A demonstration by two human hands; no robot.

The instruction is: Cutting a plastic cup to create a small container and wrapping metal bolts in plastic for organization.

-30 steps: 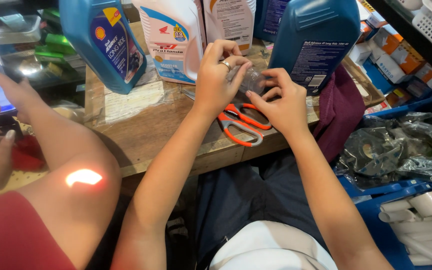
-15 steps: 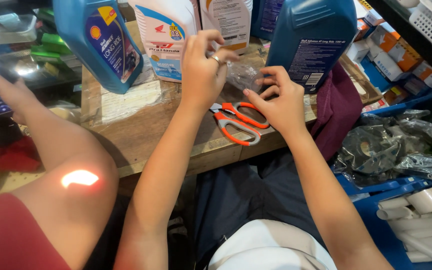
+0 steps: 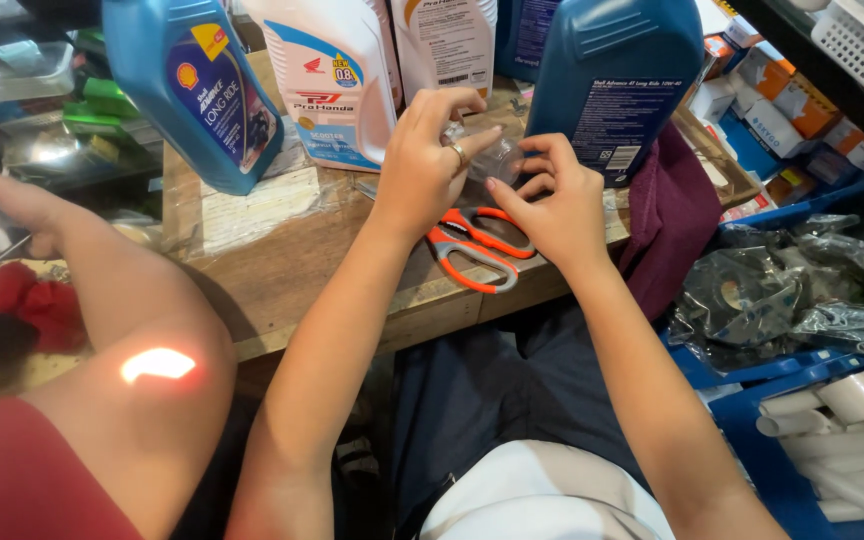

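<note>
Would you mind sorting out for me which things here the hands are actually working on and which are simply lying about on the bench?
In hand:
- small clear plastic bag, pinched between left hand and right hand
- orange-handled scissors, lying just under the hands

Lying about:
- blue oil bottles
- white oil bottle
- maroon cloth
- another person's arm

Small clear packet (image 3: 497,160) between both hands: mostly covered by fingers, contents too small to tell. Left hand (image 3: 430,160) hides its own fingertips behind the packet. Right hand (image 3: 550,205) covers part of the orange scissors (image 3: 482,248); blades not visible. Blue bottles (image 3: 207,85) and white bottle (image 3: 337,75) cut off at top edge. Other person's arm (image 3: 102,300) cut off at left edge, hand partly out of frame. Bench (image 3: 282,270) far side hidden behind bottles.
</note>
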